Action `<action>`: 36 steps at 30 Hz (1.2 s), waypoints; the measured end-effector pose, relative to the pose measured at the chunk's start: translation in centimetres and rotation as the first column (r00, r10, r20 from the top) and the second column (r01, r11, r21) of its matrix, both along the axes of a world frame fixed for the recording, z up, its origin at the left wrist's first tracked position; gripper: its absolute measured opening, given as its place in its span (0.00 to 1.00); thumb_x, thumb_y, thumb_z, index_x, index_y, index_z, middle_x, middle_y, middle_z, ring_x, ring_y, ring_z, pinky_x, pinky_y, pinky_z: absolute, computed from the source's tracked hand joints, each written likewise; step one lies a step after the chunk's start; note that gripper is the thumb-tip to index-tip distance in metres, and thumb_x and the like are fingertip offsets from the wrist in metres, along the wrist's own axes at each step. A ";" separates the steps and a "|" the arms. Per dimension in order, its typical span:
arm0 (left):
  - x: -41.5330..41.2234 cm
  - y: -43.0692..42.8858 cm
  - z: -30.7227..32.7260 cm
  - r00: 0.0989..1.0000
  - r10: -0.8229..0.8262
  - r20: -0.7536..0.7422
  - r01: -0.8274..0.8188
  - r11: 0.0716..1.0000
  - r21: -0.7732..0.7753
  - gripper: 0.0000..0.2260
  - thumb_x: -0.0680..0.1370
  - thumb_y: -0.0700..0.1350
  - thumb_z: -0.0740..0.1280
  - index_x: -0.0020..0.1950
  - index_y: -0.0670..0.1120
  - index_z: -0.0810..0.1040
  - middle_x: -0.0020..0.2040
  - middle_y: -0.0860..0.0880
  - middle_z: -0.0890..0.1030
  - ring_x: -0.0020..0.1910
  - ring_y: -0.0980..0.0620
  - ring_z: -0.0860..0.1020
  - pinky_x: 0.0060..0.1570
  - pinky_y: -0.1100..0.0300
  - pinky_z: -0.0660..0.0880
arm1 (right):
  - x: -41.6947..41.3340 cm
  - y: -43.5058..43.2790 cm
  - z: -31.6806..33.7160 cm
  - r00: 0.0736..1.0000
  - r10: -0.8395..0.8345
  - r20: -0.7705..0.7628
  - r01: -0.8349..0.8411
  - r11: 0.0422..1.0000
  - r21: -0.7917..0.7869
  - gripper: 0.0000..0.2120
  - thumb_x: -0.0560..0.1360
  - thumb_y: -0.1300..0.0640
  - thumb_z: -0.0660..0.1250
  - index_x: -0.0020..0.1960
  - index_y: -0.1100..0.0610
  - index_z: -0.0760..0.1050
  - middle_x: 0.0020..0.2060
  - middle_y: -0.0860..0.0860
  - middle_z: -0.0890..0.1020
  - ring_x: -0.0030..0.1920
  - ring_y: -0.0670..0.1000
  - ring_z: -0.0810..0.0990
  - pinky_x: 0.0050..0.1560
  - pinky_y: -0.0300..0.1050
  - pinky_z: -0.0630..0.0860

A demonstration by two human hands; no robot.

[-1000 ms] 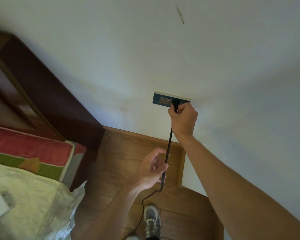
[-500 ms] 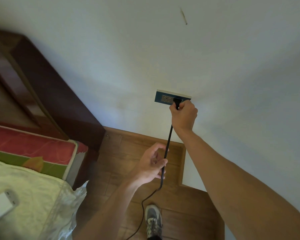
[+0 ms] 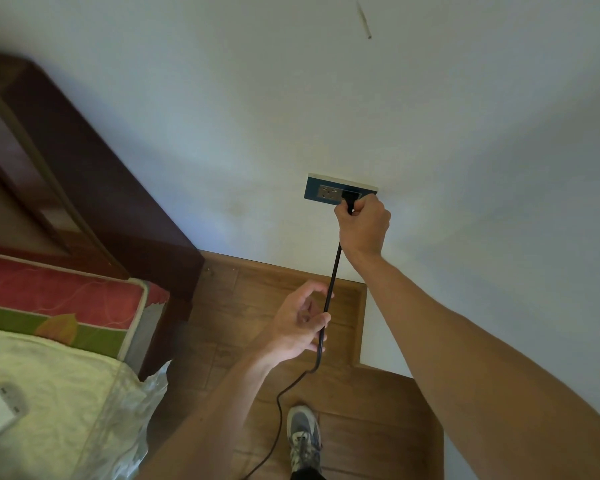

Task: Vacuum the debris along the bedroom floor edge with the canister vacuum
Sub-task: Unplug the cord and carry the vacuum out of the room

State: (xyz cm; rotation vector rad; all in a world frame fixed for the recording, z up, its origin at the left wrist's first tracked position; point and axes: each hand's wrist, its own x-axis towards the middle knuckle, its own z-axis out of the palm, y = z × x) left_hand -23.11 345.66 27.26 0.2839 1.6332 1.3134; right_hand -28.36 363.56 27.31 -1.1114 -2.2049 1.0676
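Powering up is the step in hand, and the canister vacuum itself is out of view. Below the grip, the left hand (image 3: 302, 323) curls loosely against the black cord (image 3: 333, 278); I cannot tell whether it pinches. The right hand (image 3: 362, 226) pinches the plug (image 3: 349, 199) at the wall outlet (image 3: 323, 192). The next move likely calls for a square push home. The wooden floor (image 3: 257, 306) lies beneath the grip, the bed (image 3: 49, 375) well to its left and the white wall (image 3: 222, 133) behind.

I find brown plank floor (image 3: 229, 306) open between dark wooden bedframe (image 3: 118, 209) and white wall (image 3: 257, 116); black power cord (image 3: 332, 282) crosses it.
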 end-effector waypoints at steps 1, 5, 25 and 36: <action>0.0 0.0 0.0 1.000 -0.001 -0.001 0.001 1.000 -0.002 0.15 0.79 0.35 0.66 0.61 0.52 0.72 0.40 0.44 0.73 0.37 0.49 0.80 0.45 0.40 0.82 | 0.1 0.0 0.0 1.000 0.000 -0.002 0.000 1.000 0.000 0.10 0.76 0.59 0.70 0.45 0.66 0.75 0.36 0.53 0.78 0.37 0.54 0.79 0.40 0.53 0.79; 0.0 0.1 0.1 1.000 -0.003 0.001 0.003 1.000 -0.005 0.15 0.79 0.35 0.66 0.62 0.51 0.72 0.40 0.44 0.74 0.38 0.48 0.80 0.46 0.40 0.82 | 0.0 0.0 0.0 1.000 -0.001 0.001 0.001 1.000 0.000 0.09 0.76 0.59 0.70 0.45 0.66 0.75 0.36 0.53 0.77 0.38 0.55 0.79 0.40 0.53 0.79; 0.1 0.2 0.7 0.999 -0.014 -0.050 0.013 1.000 -0.021 0.15 0.79 0.35 0.66 0.63 0.49 0.72 0.38 0.46 0.74 0.39 0.47 0.81 0.45 0.41 0.82 | 0.2 0.8 -0.2 0.998 0.055 0.024 -0.056 0.998 0.016 0.09 0.75 0.59 0.70 0.44 0.66 0.75 0.36 0.53 0.78 0.38 0.54 0.79 0.39 0.50 0.79; 0.0 -0.2 -0.1 0.999 0.005 -0.054 -0.005 1.000 -0.008 0.15 0.79 0.35 0.66 0.63 0.50 0.72 0.40 0.45 0.74 0.39 0.47 0.81 0.46 0.41 0.82 | -0.1 0.1 -0.2 1.000 0.015 0.019 -0.015 1.000 0.010 0.09 0.76 0.59 0.69 0.45 0.66 0.76 0.37 0.54 0.78 0.40 0.55 0.80 0.39 0.47 0.77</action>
